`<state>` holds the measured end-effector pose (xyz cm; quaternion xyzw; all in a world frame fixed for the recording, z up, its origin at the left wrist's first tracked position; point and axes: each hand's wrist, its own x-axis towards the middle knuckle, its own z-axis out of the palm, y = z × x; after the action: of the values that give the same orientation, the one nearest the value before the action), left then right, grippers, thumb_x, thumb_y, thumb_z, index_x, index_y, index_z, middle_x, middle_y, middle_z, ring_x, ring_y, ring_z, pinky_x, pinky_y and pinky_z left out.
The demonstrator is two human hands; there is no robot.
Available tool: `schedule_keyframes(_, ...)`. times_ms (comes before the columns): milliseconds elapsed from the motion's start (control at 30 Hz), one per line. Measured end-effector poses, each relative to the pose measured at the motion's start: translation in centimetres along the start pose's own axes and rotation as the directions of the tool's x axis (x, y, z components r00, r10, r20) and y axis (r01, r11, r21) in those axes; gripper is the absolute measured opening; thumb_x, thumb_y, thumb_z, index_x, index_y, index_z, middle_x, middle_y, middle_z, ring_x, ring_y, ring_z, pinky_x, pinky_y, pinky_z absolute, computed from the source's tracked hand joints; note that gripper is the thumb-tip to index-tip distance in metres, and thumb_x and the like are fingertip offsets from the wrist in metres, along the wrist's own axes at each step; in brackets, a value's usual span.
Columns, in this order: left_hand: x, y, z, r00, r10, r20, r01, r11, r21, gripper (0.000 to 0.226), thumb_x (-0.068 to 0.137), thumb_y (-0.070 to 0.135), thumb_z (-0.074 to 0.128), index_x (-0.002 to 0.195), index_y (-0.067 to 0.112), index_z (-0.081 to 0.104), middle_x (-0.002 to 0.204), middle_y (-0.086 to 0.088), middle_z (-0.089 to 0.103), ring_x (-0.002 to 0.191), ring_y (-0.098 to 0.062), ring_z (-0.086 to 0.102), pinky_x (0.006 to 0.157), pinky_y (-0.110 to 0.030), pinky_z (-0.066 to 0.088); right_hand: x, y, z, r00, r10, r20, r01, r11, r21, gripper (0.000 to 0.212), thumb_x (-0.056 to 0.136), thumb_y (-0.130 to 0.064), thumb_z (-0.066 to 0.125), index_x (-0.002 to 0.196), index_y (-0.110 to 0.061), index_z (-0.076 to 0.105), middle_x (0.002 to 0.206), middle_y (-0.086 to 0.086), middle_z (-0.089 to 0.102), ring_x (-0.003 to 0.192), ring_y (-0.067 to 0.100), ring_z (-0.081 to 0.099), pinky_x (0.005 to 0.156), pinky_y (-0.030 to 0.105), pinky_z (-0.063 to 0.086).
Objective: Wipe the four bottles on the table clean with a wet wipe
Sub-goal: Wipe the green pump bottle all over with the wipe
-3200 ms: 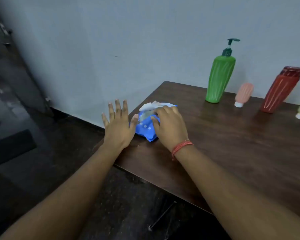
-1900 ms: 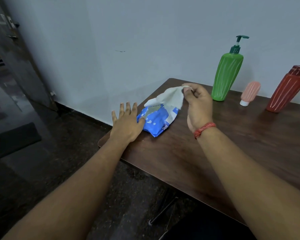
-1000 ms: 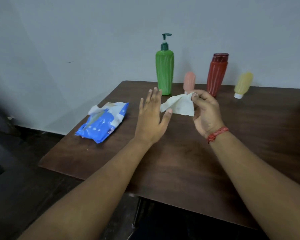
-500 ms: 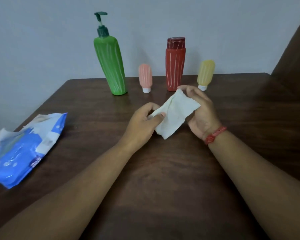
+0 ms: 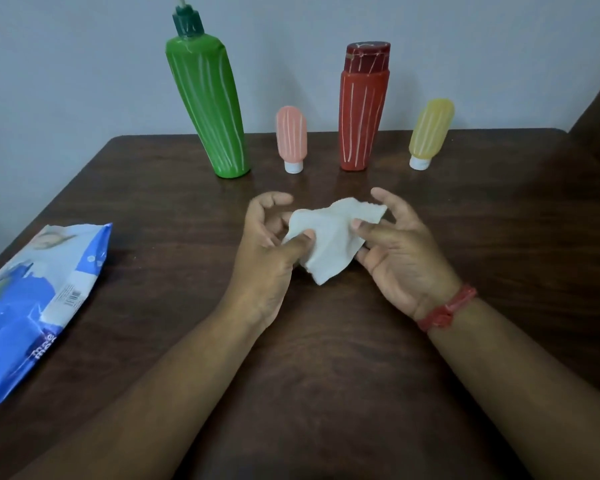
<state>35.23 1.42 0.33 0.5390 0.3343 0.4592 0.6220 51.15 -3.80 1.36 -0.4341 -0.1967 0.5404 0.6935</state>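
I see the dark brown wooden table (image 5: 465, 237) bearing a blue plastic wipes pack (image 5: 32, 306) at left. Along the far edge stand a tall green pump bottle (image 5: 208, 109), dark red capped bottle (image 5: 362, 109), yellow tube (image 5: 428, 133) and pink tube (image 5: 291, 136) (both cap-down). Left hand (image 5: 267, 251) and right hand (image 5: 395, 251) each pinch the crumpled white wet wipe (image 5: 329, 244) held between them above mid-table.

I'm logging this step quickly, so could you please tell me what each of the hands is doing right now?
Left hand: pinches the wet wipe.
Right hand: pinches the same wipe's other side.
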Motion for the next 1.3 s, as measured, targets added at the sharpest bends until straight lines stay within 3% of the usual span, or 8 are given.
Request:
schedule_keyframes(167,-0.4,0.1,0.5,0.985,-0.020,0.173,0.005,0.996,0.087,0.044,0.079,-0.003,0.062,0.103,0.033,0.073,0.115,0.000,0.068,0.107,-0.018,0.064,0.082,-0.038,0.055,0.5,-0.8,-0.9,0.997,-0.072,-0.017,0.072,0.997,-0.014,0.065,0.093,0.013,0.055,0.149,-0.014,0.036,0.128,0.013,0.066,0.110,0.022,0.069,0.083,0.035,0.060)
schedule_keyframes(267,-0.6,0.4,0.8,0.977,-0.060,0.203,0.054,0.998,0.036,0.035,0.086,0.001,0.061,0.111,0.023,0.073,0.124,-0.004,0.070,0.120,-0.021,0.063,0.101,-0.045,0.053,0.3,-0.8,-0.8,0.995,-0.102,0.015,0.103,0.988,-0.112,0.061,0.095,0.009,0.055,0.148,-0.015,0.038,0.125,0.010,0.068,0.110,0.022,0.069,0.087,0.037,0.059)
schedule_keyframes(400,-0.3,-0.1,0.8,0.996,-0.035,0.086,0.030,0.998,0.051,0.030,0.094,0.004,0.064,0.113,0.024,0.074,0.128,0.000,0.069,0.124,-0.018,0.061,0.109,-0.047,0.047,0.4,-0.5,-1.0,0.988,-0.152,0.004,0.151,0.978,-0.141,0.060,0.096,0.003,0.058,0.149,-0.017,0.038,0.126,0.009,0.066,0.114,0.020,0.067,0.096,0.040,0.056)
schedule_keyframes(567,-0.1,0.0,0.6,0.999,0.036,-0.024,-0.035,0.998,0.061,0.049,0.090,-0.009,0.063,0.129,0.021,0.064,0.124,0.006,0.070,0.112,-0.007,0.066,0.101,-0.036,0.054,0.3,0.0,-0.9,0.975,-0.093,0.204,0.142,0.960,-0.240,0.057,0.092,0.009,0.058,0.142,-0.016,0.047,0.115,0.018,0.070,0.111,0.026,0.069,0.097,0.043,0.055)
schedule_keyframes(867,0.8,-0.2,-0.1,0.967,0.253,-0.013,-0.210,0.831,0.515,0.037,0.093,0.011,0.069,0.129,0.023,0.065,0.119,0.011,0.061,0.113,-0.008,0.061,0.099,-0.036,0.054,1.2,0.3,-1.4,0.893,-0.377,0.245,0.440,0.620,-0.650,0.030,0.092,-0.005,0.068,0.117,-0.021,0.070,0.112,-0.003,0.071,0.103,0.013,0.068,0.090,0.038,0.058)
schedule_keyframes(1067,1.3,0.2,-0.5,0.932,0.359,-0.047,-0.248,0.729,0.638,0.010,0.096,0.020,0.066,0.103,0.020,0.073,0.102,0.010,0.048,0.098,-0.005,0.053,0.079,-0.004,0.043,1.6,0.4,-1.4,0.797,-0.520,0.308,0.534,0.367,-0.762,0.013,0.090,-0.018,0.072,0.090,-0.030,0.068,0.102,-0.004,0.057,0.092,0.012,0.059,0.081,0.026,0.051)
schedule_keyframes(1200,1.4,0.1,-0.8,0.971,0.234,-0.042,-0.191,0.874,0.447,0.009,0.099,0.021,0.062,0.094,0.025,0.068,0.101,-0.003,0.068,0.091,-0.006,0.064,0.077,-0.023,0.054,1.3,0.4,-1.4,0.879,-0.405,0.250,0.469,0.646,-0.602,0.004,0.096,-0.019,0.064,0.092,-0.020,0.066,0.102,0.006,0.068,0.100,0.024,0.067,0.084,0.045,0.058)
schedule_keyframes(1300,1.3,0.2,-0.8,0.983,0.184,0.006,-0.173,0.915,0.365,0.008,0.100,0.018,0.061,0.098,0.024,0.067,0.100,-0.007,0.068,0.085,-0.006,0.065,0.069,-0.022,0.053,0.8,0.3,-0.9,0.938,-0.248,0.244,0.334,0.838,-0.431,0.004,0.097,-0.015,0.062,0.101,-0.015,0.063,0.101,0.004,0.068,0.099,0.021,0.068,0.075,0.039,0.057)
